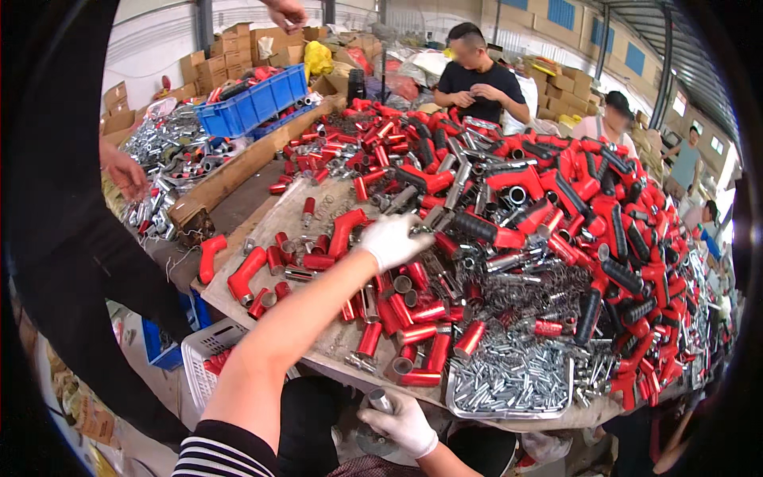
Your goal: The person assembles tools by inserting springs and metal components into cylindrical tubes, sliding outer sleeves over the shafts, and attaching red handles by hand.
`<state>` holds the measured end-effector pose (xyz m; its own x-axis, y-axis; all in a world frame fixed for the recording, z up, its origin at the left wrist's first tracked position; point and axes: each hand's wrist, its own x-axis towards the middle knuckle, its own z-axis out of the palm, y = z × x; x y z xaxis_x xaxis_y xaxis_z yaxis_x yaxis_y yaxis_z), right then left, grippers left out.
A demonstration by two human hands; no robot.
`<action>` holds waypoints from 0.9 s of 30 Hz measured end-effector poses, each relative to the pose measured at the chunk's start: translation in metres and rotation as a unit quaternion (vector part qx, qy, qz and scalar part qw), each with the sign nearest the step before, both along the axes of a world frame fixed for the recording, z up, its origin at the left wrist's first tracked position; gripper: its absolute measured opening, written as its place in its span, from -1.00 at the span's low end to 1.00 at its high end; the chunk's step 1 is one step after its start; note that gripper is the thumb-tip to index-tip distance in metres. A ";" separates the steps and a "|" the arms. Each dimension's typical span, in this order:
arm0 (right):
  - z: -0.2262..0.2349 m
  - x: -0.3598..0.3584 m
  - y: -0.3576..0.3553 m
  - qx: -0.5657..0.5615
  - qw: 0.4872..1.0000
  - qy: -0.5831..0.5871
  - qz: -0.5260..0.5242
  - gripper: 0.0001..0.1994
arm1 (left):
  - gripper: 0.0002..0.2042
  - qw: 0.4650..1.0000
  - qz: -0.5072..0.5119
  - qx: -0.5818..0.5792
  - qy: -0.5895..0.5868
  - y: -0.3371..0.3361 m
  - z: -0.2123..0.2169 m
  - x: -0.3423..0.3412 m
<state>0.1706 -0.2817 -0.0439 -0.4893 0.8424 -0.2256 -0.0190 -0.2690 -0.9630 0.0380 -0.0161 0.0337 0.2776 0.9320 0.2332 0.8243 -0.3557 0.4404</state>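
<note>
My left hand (392,242), in a white glove, reaches over the pile on the table. Its fingers are apart, with a gap between them, close to silver metal parts and springs; their tips are partly lost against the clutter. Low in front of the table edge, my right hand (404,427), also gloved in white, is closed around a short silver metal tube (381,400) that points up. Beside my left wrist lies a red angled handle (345,232). Several red metal sleeves (369,339) lie between my hands.
A metal tray (509,389) of small pins stands at the near edge. Red and black handles (628,274) heap up on the right. A white basket (199,358) and blue crate (258,102) are on the left. A person stands close at left; another (486,83) works across the table.
</note>
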 end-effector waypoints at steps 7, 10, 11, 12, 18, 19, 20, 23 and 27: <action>0.017 -0.029 0.019 0.022 0.996 0.088 -0.003 -0.80 | -0.42 0.995 -0.044 0.089 0.004 -0.078 -0.004 0.030; 0.010 -0.026 0.032 -0.064 0.982 0.176 0.008 -0.70 | -0.42 0.994 -0.067 0.089 0.013 -0.078 -0.005 0.015; 0.013 -0.025 0.034 -0.104 0.970 0.218 0.002 -0.68 | -0.41 0.992 -0.091 0.086 0.004 -0.079 -0.004 0.008; -0.003 -0.016 0.041 -0.109 0.974 0.197 0.015 -0.64 | -0.41 0.990 -0.117 0.083 -0.006 -0.082 0.000 0.003; 0.007 -0.008 0.051 -0.010 0.983 0.184 0.022 -0.65 | -0.60 0.994 -0.020 0.043 -0.094 -0.034 0.031 -0.101; 0.006 -0.008 0.050 0.045 0.986 0.154 0.038 -0.66 | -0.62 0.993 0.023 0.017 -0.112 -0.022 0.029 -0.121; -0.006 -0.004 0.055 0.130 0.977 0.134 0.100 -0.68 | -0.61 0.995 0.039 0.046 -0.086 -0.011 0.026 -0.143; 0.005 -0.004 0.050 0.211 0.967 0.078 0.121 -0.69 | -0.60 0.997 0.061 0.037 -0.020 -0.001 0.019 -0.168; 0.004 -0.006 0.054 0.194 0.972 0.090 0.097 -0.69 | -0.56 1.000 0.005 0.000 0.014 0.003 0.005 -0.140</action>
